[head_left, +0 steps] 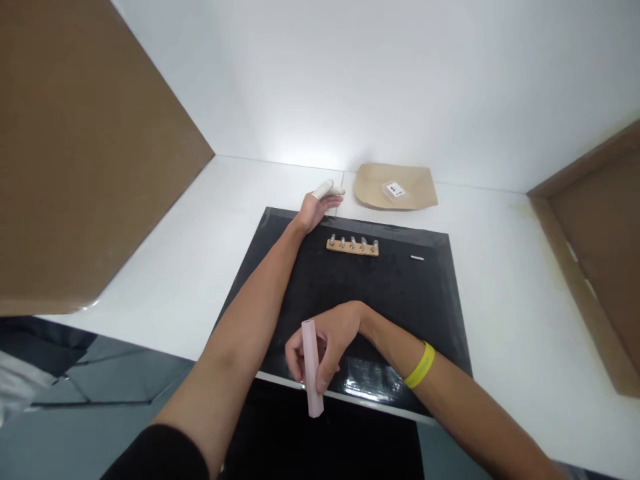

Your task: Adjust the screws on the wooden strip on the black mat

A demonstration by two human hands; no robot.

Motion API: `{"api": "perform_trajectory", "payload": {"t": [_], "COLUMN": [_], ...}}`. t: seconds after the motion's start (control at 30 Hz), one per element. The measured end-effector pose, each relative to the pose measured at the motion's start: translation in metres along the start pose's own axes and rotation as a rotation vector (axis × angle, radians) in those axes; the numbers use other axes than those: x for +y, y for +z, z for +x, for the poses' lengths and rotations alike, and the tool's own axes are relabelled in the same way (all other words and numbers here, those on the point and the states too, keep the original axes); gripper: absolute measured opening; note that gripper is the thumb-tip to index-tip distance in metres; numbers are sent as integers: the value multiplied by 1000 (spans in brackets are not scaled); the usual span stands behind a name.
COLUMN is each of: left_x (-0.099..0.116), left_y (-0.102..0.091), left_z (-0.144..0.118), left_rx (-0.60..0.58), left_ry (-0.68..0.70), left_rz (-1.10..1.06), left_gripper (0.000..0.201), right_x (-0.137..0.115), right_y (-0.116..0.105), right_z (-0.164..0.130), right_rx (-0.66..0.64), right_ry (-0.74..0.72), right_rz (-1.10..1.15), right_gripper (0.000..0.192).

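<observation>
we see our right hand (327, 343) grasping a pale pink stick-shaped tool (312, 367) near the front edge of the black mat (400, 293) on the white surface (200, 247). its long axis runs nearly upright in view, lower end towards us. our left hand (315, 207), with white-covered fingertips, lies loose and empty at the mat's far edge, beside a small wooden block with metal pins (353, 245). we judge the tool is being readied; using it would call for bringing it to the block.
</observation>
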State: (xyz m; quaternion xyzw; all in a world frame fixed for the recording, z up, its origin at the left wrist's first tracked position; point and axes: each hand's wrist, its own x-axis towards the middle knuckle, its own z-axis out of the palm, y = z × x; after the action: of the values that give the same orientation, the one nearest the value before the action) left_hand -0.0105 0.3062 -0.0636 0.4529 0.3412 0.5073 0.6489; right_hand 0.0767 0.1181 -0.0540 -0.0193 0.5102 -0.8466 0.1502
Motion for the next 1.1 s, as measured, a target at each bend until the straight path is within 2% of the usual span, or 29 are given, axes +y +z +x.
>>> {"api": "perform_trajectory", "payload": {"t": [0.2,0.3,0.4,0.53,0.63,0.73,0.83,0.97,1.1], "left_x": [8,17,26,32,35,38,40,44,46], "left_y": [-5,-12,-21,-27,-27,-26,-28,-28,-20], "left_z": [-6,-13,-22,-31,-34,-36,-36,-36,-39], "left_rx": [12,-39,-88,-58,-25,32,38,66,74], "left_ry": [-30,-58,-23,35,66,125,148,163,147], "left_rz": [-13,-112,-240,-335,-256,-74,55,37,32], "left_gripper": [62,65,65,71,75,81,86,89,87], "right_x": [-1,1,4,7,6,4,2,3,6], "right_y": [0,0,1,1,0,-3,-5,-3,2], "right_z": [1,2,2,3,0,-8,-19,-33,-45], "right_rx": [-24,-39,-23,-46,-57,-49,-50,31,144], "right_ry": [-64,-88,-132,-177,-178,-181,-190,-231,-293], "right_rz": [-35,-37,-15,2,-17,-3,21,17,-3], "right_gripper": [58,61,62,62,63,61,60,52,49]}}
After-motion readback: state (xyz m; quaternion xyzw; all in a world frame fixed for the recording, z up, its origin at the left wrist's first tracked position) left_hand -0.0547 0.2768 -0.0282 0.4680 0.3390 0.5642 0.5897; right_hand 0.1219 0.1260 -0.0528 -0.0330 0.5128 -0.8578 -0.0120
